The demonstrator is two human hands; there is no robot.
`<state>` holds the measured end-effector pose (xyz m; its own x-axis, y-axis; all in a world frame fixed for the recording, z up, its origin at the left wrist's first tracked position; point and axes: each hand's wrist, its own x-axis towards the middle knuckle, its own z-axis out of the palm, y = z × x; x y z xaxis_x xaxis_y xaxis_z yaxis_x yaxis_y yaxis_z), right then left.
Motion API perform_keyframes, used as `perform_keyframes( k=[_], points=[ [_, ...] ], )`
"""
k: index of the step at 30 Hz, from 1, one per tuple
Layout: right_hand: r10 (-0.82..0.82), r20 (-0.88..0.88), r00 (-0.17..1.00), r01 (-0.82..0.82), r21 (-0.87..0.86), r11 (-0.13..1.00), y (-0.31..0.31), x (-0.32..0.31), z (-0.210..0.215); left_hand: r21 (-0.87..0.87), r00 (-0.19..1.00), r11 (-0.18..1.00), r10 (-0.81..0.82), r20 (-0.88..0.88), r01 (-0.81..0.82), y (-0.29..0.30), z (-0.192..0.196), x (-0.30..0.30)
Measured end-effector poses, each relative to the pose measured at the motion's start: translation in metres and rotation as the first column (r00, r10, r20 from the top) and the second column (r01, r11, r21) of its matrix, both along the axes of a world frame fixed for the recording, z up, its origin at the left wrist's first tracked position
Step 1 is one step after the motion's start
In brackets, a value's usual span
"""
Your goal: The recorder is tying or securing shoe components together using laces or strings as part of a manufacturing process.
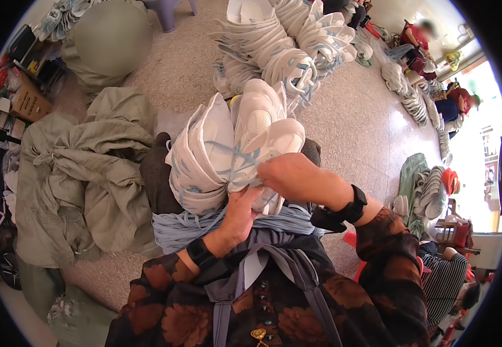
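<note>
White shoe uppers point(255, 139) sit bundled on the wearer's lap as I watch from afar through the head camera. The bundle is two-sided: on the left, several pieces nest tightly one inside another, their pale, curved edges fanned like pages; on the right, rounded mesh toes point up and away from the body, one overlapping the next. Light blue accents mark the sides, and the off-white panels look smooth beside the finer mesh. A blue lace point(236, 152) slants across the front of the bundle toward the hands.

I see the left hand point(240, 215) with its grip closed on the lower edge of the uppers, thumb laid along the front. The right hand point(288, 176) bears on the nearest toe piece, fingers curled inward; its fingertips are hidden, so I cannot tell whether that grip is closed on the lace. Below the bundle, a thick hank of pale blue laces point(187, 228) lies across the lap. Beyond the knees, stacks of similar uppers point(256, 37) stand on the speckled floor point(349, 133), with a crumpled grey-green cloth point(89, 168) at left.
</note>
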<state>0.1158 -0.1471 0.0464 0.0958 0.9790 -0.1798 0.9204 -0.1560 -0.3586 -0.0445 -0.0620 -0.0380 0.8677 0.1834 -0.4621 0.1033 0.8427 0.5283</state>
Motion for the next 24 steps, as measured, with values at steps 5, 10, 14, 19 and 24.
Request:
perform_keyframes(
  k=[5, 10, 14, 19, 24],
  points=[
    [-0.027, -0.164, 0.986, 0.055, 0.170, 0.984, -0.012, 0.001, -0.005, 0.013, 1.000, 1.000, -0.005, -0.011, 0.005, 0.000, 0.007, 0.001],
    [0.050, -0.053, 0.997, -0.047, 0.053, 0.997, -0.015, 0.005, -0.006, 0.027, 1.000, 0.999, 0.025, 0.010, -0.025, -0.003, 0.007, 0.001],
    [-0.125, -0.321, 0.939, 0.220, 0.281, 0.934, -0.033, 0.009, -0.006, 0.002, 1.000, 1.000, -0.016, 0.015, 0.016, 0.000, 0.011, 0.003],
    [-0.302, -0.391, 0.870, 0.393, 0.177, 0.902, -0.056, -0.011, -0.011, 0.036, 1.000, 0.999, 0.013, -0.029, -0.012, -0.004, 0.014, 0.009],
    [-0.225, -0.332, 0.916, 0.325, 0.285, 0.902, -0.051, -0.019, -0.014, -0.262, 0.994, 0.959, -0.110, -0.005, 0.105, 0.010, 0.001, 0.011]
  ],
)
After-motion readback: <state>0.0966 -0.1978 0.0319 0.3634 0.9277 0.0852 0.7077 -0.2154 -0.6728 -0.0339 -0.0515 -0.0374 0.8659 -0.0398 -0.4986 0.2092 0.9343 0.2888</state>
